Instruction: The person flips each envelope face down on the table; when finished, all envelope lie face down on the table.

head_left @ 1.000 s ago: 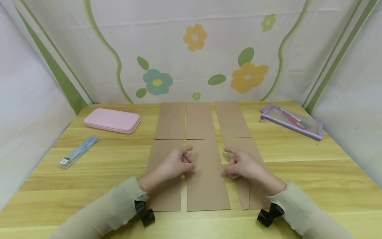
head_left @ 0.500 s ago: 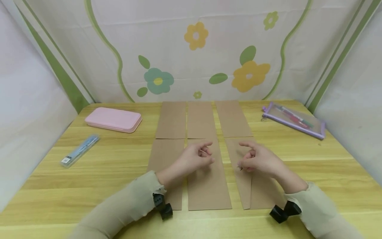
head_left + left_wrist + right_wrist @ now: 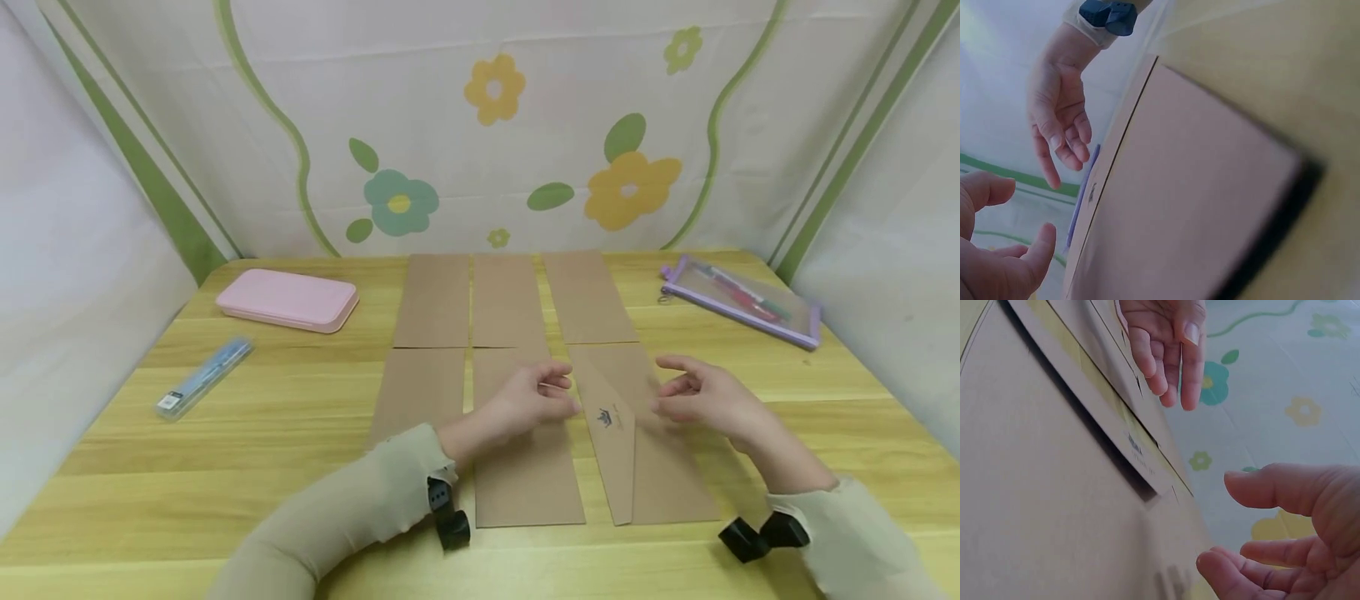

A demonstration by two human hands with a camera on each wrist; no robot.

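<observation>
Brown kraft envelopes lie on the table in two rows of three. The front right envelope [image 3: 671,475] shows a pointed flap [image 3: 618,467] along its left side, printed with a small dark crown. In the right wrist view a shadow runs along the edge of this flap [image 3: 1094,412]. My left hand [image 3: 528,400] hovers over the front middle envelope [image 3: 525,492], fingers loosely bent and thumb apart. Over the right side of the flapped envelope is my right hand [image 3: 716,404], its fingers relaxed. Neither hand holds anything.
A pink case [image 3: 288,298] sits at the back left, with a clear slim box [image 3: 204,379] in front of it. At the back right lies a purple-edged zip pouch [image 3: 742,302] with pens inside. A flower-printed curtain [image 3: 457,133] stands behind the table.
Both hands have moved to the right over the envelopes. The crown print on the flap, hidden by the right hand before, is now uncovered. The envelopes stay in place.
</observation>
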